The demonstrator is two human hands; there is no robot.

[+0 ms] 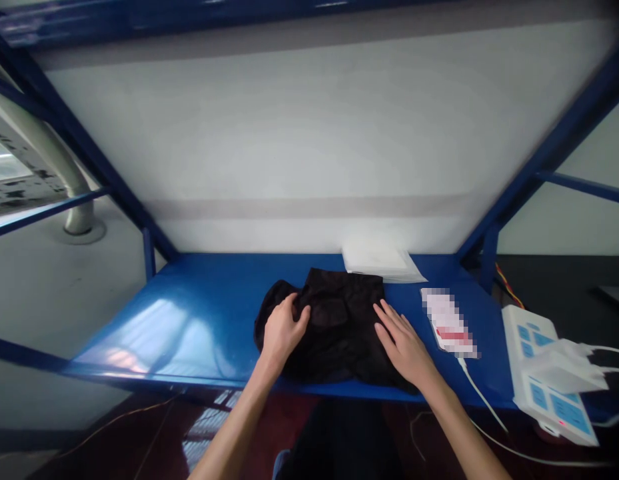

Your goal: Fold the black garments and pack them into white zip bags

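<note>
Matt black cloth [334,327] (glossy blue metal shelf [199,313])

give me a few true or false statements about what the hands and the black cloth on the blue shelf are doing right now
1. Both hands rest on the crumpled black fabric garment. True.
2. The left hand lies flat and open. False: its fingers curl into the cloth's left edge.
3. The right hand is spread flat on the cloth. True.
4. The garment lies on a red wooden table. False: it lies on a glossy blue metal shelf.
5. A white power strip sits left of the cloth. False: it sits far right.
</note>
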